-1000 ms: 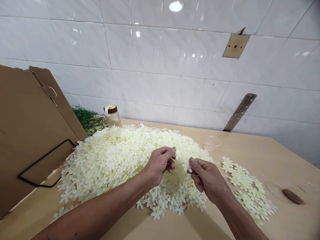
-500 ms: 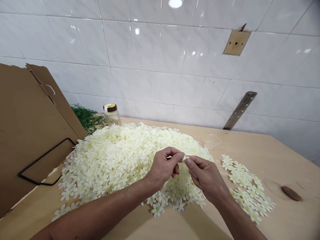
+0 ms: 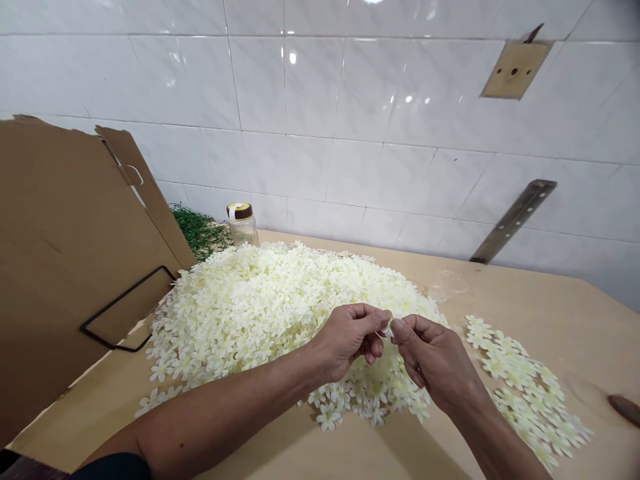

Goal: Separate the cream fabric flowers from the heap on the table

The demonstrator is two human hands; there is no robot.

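A big heap of small cream-white fabric flowers [image 3: 270, 307] covers the middle of the wooden table [image 3: 525, 293]. Above the heap's near right side, my left hand [image 3: 350, 337] and my right hand [image 3: 435, 360] meet fingertip to fingertip. Both pinch one small white flower [image 3: 387, 329] between thumb and forefinger; most of that flower is hidden by the fingers. A thinner, flat spread of the same flowers [image 3: 525, 387] lies on the table to the right of my right hand.
A large brown cardboard sheet [image 3: 65, 253] with a black outlined rectangle leans at the left. Behind the heap stand a small jar with a brown lid [image 3: 243, 223] and some green plastic foliage [image 3: 200, 230]. A clear plastic cup [image 3: 447, 283] lies near the tiled wall. A dark knot [image 3: 623, 408] marks the table's right edge.
My hands were apart, each pinching something; they have come together and now pinch one flower between them. The camera view has shifted slightly to the left.
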